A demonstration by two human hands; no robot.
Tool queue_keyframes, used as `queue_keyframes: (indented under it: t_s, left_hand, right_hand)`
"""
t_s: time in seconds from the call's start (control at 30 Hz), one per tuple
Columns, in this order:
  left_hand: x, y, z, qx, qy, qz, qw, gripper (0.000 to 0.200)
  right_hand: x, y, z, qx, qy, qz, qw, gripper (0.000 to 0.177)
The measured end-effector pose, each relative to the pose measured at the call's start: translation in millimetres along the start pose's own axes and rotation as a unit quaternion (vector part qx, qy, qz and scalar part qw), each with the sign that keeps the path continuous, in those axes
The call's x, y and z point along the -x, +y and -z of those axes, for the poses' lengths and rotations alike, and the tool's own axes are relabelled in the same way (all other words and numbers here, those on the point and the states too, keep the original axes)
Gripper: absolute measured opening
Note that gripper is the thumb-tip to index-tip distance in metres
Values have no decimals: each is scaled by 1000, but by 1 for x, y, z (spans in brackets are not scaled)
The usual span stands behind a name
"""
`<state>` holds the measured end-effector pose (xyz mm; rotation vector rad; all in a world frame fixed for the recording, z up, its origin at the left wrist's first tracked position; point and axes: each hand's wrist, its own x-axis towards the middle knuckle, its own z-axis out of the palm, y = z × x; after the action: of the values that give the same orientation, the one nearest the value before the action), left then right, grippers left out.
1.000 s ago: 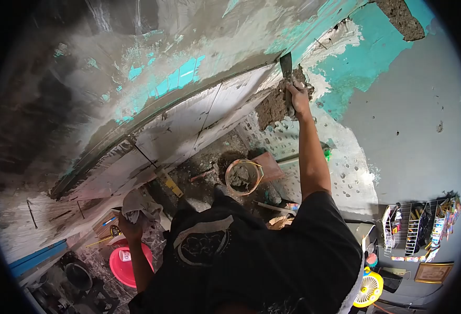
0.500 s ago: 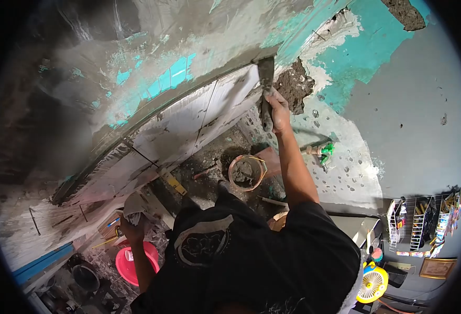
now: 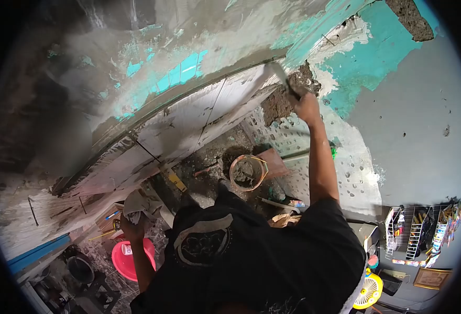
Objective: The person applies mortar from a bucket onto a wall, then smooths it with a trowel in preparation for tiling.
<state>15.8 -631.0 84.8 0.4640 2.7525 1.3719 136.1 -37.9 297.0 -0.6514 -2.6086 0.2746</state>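
My right hand (image 3: pixel 308 109) is closed round the dark handle of a putty knife (image 3: pixel 281 74). Its slightly blurred blade lies at the far right end of the white tiles (image 3: pixel 241 91), just below the grey cement edge under the turquoise paint. Low on the left, my left hand (image 3: pixel 131 228) grips a crumpled grey rag (image 3: pixel 137 205), held away from the wall. On the floor between, a round bucket (image 3: pixel 247 172) contains wet grey mortar.
A pink basin (image 3: pixel 119 261) stands at lower left, near a yellow level (image 3: pixel 177 182). A pitted wall patch (image 3: pixel 353 167) with a green tap (image 3: pixel 333 152) partly hidden by my arm lies to the right. A wire rack (image 3: pixel 416 225) and yellow fan (image 3: pixel 369 290) are at lower right.
My right hand has moved right and slightly down, and the putty knife has tilted from nearly upright to slanting. My left hand stays low with the rag. The view has shifted slightly.
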Motion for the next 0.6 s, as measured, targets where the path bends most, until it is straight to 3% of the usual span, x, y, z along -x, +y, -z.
queue_keyframes:
  t_s: [0.1,0.13,0.23,0.43,0.57,0.6]
  left_hand:
    - [3,-7,-5,-34,5,1,999,43]
    - [2,-8,-5,-43,7,1,999,44]
    - [-2,-9,-6,10,20,-9,1000,44]
    - [0,-3,-1,2,-4,-23,1000,42]
    - [0,-14,-2,-4,-24,-5,1000,41]
    - [0,-16,-3,-12,-26,-1,1000,42]
  right_hand:
    - [-15,10,1,89,25,9,996,36]
    - [-22,15,0,94,-25,-43,994,39]
    - [-27,27,-6,118,-5,7,993,40]
    - [-30,12,3,110,-77,-19,991,41]
    - [-45,13,22,131,-123,26,983,44]
    - [-51,0,34,129,-165,-5,978,44]
